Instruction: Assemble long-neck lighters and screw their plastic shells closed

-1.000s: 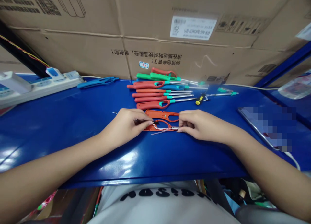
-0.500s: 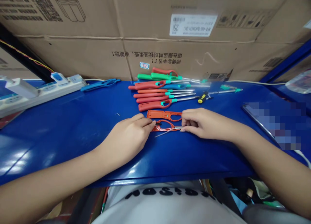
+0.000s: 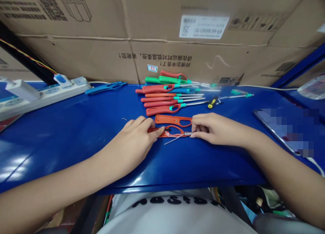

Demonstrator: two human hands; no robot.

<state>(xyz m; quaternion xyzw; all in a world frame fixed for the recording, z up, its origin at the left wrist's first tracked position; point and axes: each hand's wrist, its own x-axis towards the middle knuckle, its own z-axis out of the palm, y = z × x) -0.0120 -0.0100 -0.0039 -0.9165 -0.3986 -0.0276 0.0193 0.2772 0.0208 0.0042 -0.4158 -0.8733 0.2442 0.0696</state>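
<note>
Blue tabletop (image 3: 203, 163): left hand (image 3: 137, 139) and right hand (image 3: 213, 129) hold orange shell (image 3: 167, 135) containing wires (image 3: 174, 135).

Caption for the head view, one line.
Left hand and right hand at an open orange lighter shell, wires exposed, a matching half behind it on the blue table.

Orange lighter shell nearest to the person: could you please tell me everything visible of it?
The orange shell looks like plastic and lies open on the blue table, handle leftward. It has a finger loop. A black piece and white wires show around the loop; a metal tube sits at its right end. The left hand grips the handle, partly hiding it; the fingers of the right hand are at the tube.
</note>
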